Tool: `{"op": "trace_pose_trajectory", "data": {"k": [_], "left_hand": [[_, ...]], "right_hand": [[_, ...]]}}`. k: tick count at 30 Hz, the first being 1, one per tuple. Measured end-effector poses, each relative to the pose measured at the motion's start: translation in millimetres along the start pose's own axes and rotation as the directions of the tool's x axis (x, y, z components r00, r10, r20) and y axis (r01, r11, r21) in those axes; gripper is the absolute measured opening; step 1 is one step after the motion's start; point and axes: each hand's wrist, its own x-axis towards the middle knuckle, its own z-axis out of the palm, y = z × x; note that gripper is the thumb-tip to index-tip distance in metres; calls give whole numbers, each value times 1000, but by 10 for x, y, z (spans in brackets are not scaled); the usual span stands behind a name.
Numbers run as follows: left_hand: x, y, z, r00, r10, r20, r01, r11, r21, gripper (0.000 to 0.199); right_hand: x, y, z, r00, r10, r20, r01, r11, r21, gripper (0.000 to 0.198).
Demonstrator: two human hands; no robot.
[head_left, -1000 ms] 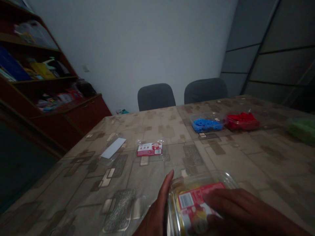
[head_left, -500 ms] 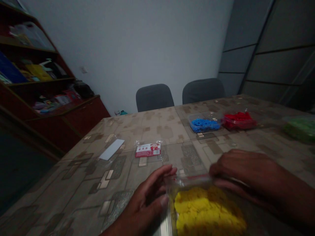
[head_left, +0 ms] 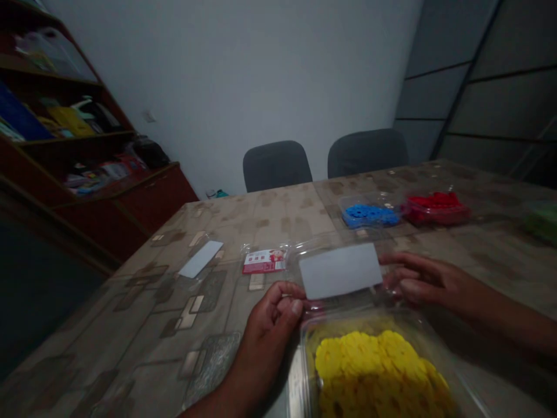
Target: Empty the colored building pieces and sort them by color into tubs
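Holding clear lid raised btwn both hands: L hand pinches near-left corner, R hand fingers grip right edge. Lid's long axis left-right, just beyond yellow-piece tub.

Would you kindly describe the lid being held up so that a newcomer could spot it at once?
On the patterned table, look at the near edge, just behind the open tub of yellow pieces. The clear lid is held between the left hand and right hand. Unlike the two lids lying flat farther left, it is lifted and shows a blank white label.
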Motion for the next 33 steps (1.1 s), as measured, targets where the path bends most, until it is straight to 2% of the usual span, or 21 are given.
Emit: {"op": "trace_pose_trajectory", "data": {"k": [4,9,15,17,21,23,30,33], "left_hand": [[10,-15,23,1000,-12,24,13,999,-32,10],[-50,-44,-59,997,-27,68,31,997,-65,24],[-139,-157,-91,986,-19,163,24,999,-29,65],[-145,-158,-36,992,-33,125,32,999,9,62],[-153,-114,82,999,-38,36,33,992,120,34],[-162,-101,117,999,-37,25,33,991,128,27],[-147,-136,145,998,-53,24,53,999,11,29],[-145,-157,143,999,-36,4,36,999,16,29]], "right_hand": [[-138,154,218,995,84,-45,-78,990,114,34],[-166,143,338,989,107,-104,-93,986,136,33],[-226,203,352,982,142,-128,-116,975,191,31],[-260,226,367,983,126,-136,-100,978,184,30],[-317,254,387,979,65,-191,-46,994,98,28],[-337,263,395,973,42,-226,-31,998,51,28],[-365,286,437,927,33,-374,-34,999,2,37],[-408,306,425,927,5,-375,-27,998,-56,36]]}}
